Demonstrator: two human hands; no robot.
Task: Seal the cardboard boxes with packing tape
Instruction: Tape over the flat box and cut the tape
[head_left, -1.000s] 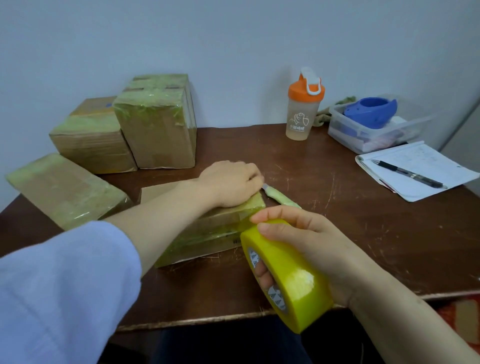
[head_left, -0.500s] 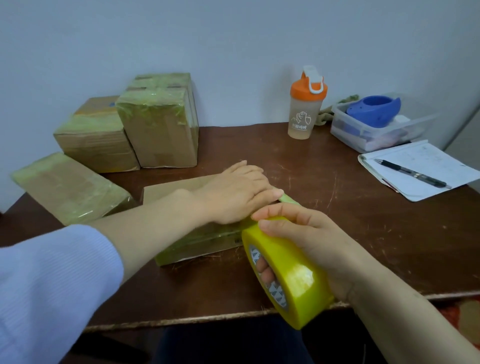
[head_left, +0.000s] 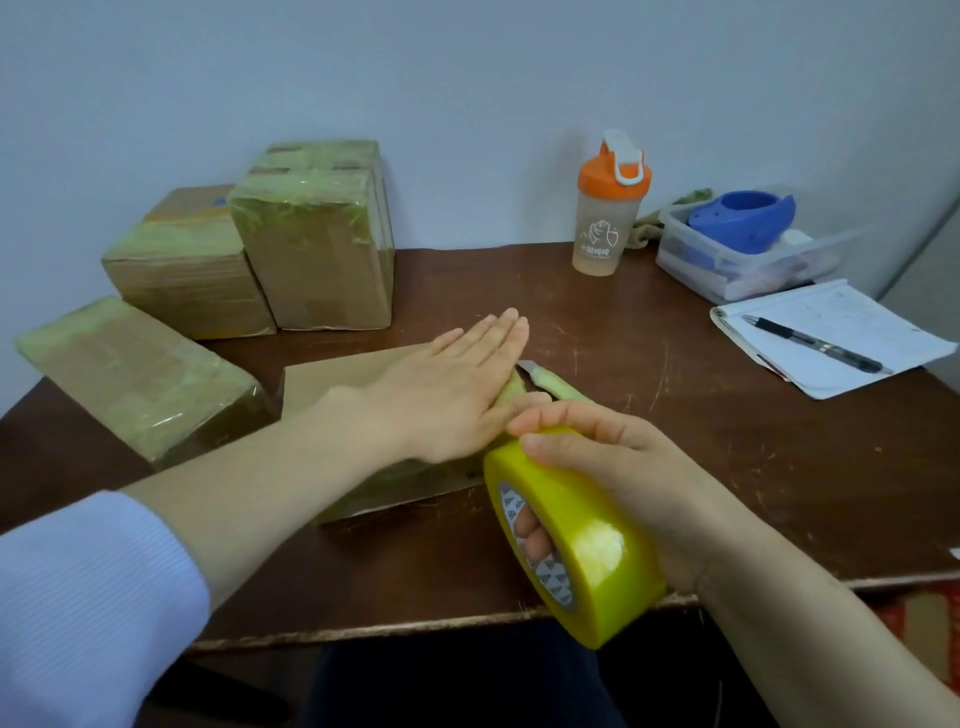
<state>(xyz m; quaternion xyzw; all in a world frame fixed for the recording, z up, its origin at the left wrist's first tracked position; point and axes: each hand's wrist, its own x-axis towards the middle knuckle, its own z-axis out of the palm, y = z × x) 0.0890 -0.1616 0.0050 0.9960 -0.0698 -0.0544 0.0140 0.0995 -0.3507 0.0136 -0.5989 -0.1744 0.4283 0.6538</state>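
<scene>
A flat cardboard box (head_left: 332, 382) lies in the middle of the brown table (head_left: 779, 467), with yellowish tape along its near edge. My left hand (head_left: 457, 384) lies flat on top of it, fingers straight and pointing away from me. My right hand (head_left: 618, 467) grips a big yellow roll of packing tape (head_left: 582, 540) just off the box's near right corner, thumb on the rim and fingers through the core. A small knife with a taped handle (head_left: 550, 382) lies past the box's right end.
Three taped cardboard boxes stand at the back left: a tall one (head_left: 317, 249), one beside it (head_left: 192, 270), one lying tilted (head_left: 135, 379). An orange-lidded shaker bottle (head_left: 608, 208), a clear plastic bin (head_left: 748, 260) and a notepad with a pen (head_left: 826, 343) occupy the right.
My left hand has gone from curled on the box to flat with straight fingers, sliding away from me over the top. The right hand still holds the roll by the box's corner.
</scene>
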